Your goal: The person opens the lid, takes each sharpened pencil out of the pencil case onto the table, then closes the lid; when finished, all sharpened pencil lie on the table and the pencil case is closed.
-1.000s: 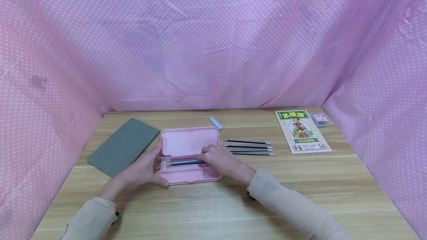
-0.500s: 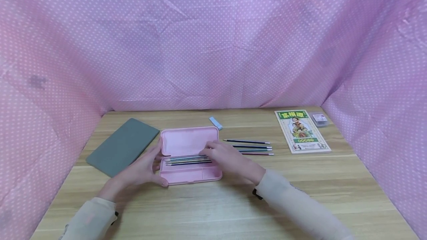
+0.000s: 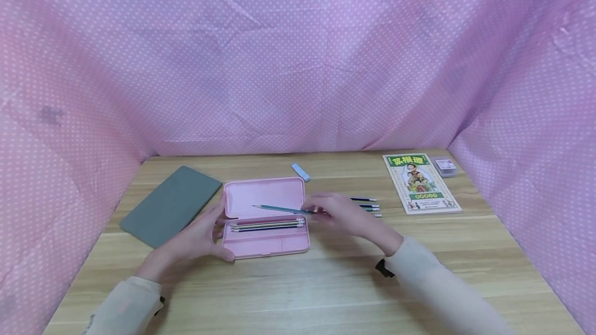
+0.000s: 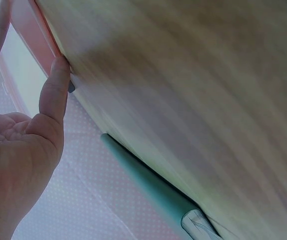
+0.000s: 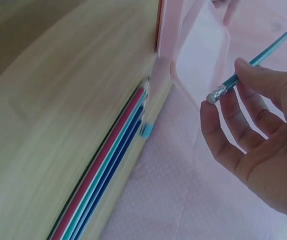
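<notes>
A pink pencil case [image 3: 261,246] lies with its lid [image 3: 261,190] raised at the middle of the table. Several pencils [image 3: 267,225] lie side by side in its long back compartment. My left hand [image 3: 195,237] rests at the case's left end, fingers spread and fairly straight, the thumb touching the front left corner. Just right of the lid, my right hand [image 3: 342,213] pinches a teal pencil [image 3: 279,208] near its eraser end. The pencil's sharpened tip points left over the lid. Partly behind this hand, several more pencils [image 3: 368,206] lie on the table.
To the left lies a grey-green notebook [image 3: 172,203]. A light blue strip [image 3: 301,171] sits behind the case. An illustrated booklet [image 3: 421,184] and a small clear box [image 3: 446,167] are at the right. Pink dotted cloth [image 3: 298,66] hangs around the table.
My right hand has lifted the teal pencil out of the case's compartment and moved right and slightly back, uncovering the eraser ends of the pencils inside. My left hand stays put.
</notes>
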The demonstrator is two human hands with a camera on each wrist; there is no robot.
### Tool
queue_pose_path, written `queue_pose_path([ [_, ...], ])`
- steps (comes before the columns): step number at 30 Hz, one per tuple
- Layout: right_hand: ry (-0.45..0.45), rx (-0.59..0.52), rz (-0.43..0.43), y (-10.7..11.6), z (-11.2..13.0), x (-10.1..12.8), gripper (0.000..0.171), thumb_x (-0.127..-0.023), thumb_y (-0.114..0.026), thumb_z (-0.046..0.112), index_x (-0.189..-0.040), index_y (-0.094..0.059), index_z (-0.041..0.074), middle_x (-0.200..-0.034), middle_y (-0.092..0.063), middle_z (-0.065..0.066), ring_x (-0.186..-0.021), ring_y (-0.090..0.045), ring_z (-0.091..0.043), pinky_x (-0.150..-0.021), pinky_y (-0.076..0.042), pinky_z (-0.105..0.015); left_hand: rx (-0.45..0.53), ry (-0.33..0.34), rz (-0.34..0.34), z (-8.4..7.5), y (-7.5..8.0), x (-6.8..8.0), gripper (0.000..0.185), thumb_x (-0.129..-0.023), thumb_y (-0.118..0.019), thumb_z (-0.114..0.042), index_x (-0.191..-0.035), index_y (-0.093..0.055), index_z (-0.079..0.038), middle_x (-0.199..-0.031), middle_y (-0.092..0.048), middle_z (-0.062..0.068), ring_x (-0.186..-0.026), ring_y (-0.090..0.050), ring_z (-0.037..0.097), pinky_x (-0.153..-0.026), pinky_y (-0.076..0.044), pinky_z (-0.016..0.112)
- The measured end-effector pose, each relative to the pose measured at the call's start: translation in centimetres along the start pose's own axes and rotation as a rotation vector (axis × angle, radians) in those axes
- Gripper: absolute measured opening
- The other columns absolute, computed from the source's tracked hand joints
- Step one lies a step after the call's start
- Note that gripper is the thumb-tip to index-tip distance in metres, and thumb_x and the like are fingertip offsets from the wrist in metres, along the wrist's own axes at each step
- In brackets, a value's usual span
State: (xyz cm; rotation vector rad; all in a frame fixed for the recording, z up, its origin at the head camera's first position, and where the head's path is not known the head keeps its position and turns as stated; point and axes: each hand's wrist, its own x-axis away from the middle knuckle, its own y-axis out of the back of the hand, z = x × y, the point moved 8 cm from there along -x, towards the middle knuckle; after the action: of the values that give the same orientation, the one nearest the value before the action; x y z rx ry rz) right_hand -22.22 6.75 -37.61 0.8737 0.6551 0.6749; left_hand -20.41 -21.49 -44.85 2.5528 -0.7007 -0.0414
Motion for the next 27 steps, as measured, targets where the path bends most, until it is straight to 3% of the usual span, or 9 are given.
queue_pose_path([
  [8,-0.053,-0.086,-0.056,2.0,-2.9,3.5,0.026,-0.087,-0.077,-0.003,-0.109,-0.076,0.011,-0.097,-0.069,0.004,-0.077,-0.057,-0.006,-0.062,-0.055,-0.027,-0.047,0.03,-0.012,-0.1,0.1,0.1,0.148,-0.063,-0.098,-0.023,-0.162,0.012,-0.011,-0.154,-0.025,0.021,-0.131,-0.048,0.038,-0.106,-0.048,0.042],
  [14,-0.125,-0.121,-0.045,2.2,-5.3,6.5,0.029,-0.087,-0.074,-0.008,-0.109,-0.077,0.009,-0.098,-0.069,0.003,-0.081,-0.06,-0.009,-0.068,-0.058,-0.028,-0.039,0.022,-0.01,-0.2,0.1,0.3,0.148,-0.064,-0.098,-0.023,-0.162,0.012,-0.012,-0.153,-0.027,0.021,-0.13,-0.049,0.038,-0.106,-0.049,0.044],
  [18,-0.139,-0.076,-0.049,2.2,-6.5,8.0,0.029,-0.086,-0.075,-0.008,-0.109,-0.077,0.009,-0.1,-0.071,0.001,-0.088,-0.065,-0.012,-0.075,-0.06,-0.032,-0.046,0.021,-0.015,-0.3,0.2,0.4,0.148,-0.064,-0.098,-0.024,-0.162,0.012,-0.012,-0.154,-0.028,0.021,-0.129,-0.05,0.037,-0.106,-0.049,0.045],
  [27,-0.117,0.083,-0.047,2.2,-8.1,9.7,0.026,-0.084,-0.079,-0.001,-0.106,-0.079,0.012,-0.098,-0.072,0.002,-0.088,-0.066,-0.013,-0.077,-0.06,-0.036,-0.055,0.016,-0.02,-0.3,0.1,0.3,0.147,-0.064,-0.098,-0.023,-0.162,0.011,-0.011,-0.152,-0.029,0.022,-0.129,-0.051,0.038,-0.105,-0.049,0.045],
])
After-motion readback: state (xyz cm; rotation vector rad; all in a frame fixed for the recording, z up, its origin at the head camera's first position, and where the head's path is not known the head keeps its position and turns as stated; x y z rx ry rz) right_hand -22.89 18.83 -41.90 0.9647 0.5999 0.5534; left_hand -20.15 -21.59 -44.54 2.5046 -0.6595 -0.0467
